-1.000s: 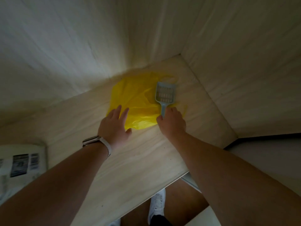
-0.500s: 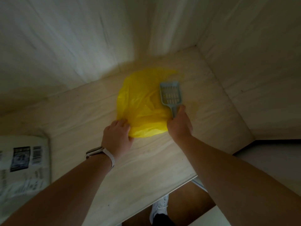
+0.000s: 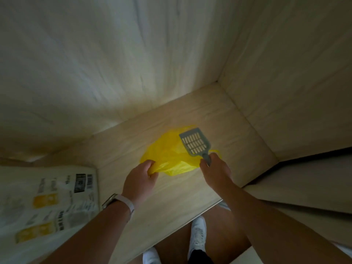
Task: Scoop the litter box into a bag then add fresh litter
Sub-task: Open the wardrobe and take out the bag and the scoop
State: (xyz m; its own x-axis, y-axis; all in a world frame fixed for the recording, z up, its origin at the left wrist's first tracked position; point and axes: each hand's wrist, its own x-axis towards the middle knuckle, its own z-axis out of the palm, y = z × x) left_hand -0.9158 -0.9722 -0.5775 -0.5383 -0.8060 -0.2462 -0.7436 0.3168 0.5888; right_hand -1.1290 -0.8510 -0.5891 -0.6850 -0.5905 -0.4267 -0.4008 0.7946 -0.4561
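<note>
Yellow plastic bag point(image 3: 171, 155) lies crumpled on the pale wooden shelf point(image 3: 171, 202), toward the back right corner where the two walls meet. The left hand point(image 3: 140, 181) has its fingers point(image 3: 150, 164) curled into the bag's near left edge, pinching a fold of the film. The right hand point(image 3: 215, 169) is closed around the handle of a grey slotted litter scoop point(image 3: 195, 142), whose blade sits over the bag's right side, apparently tilted up off it; whether it touches the plastic I cannot tell.

Judging by this, the step in hand is collecting the bag and scoop before any scooping starts; no litter box is in view. To do it well, the left fingers should gather enough film to lift the bag cleanly rather than drag it, and the scoop should come up clear so its edge does not snag or pin the plastic. Thin film like this slips easily, so a firmer bunch in the fist looks wise.

At the shelf's left edge stands a printed sack point(image 3: 49, 202) with a barcode, possibly the fresh litter, well apart from both hands.
</note>
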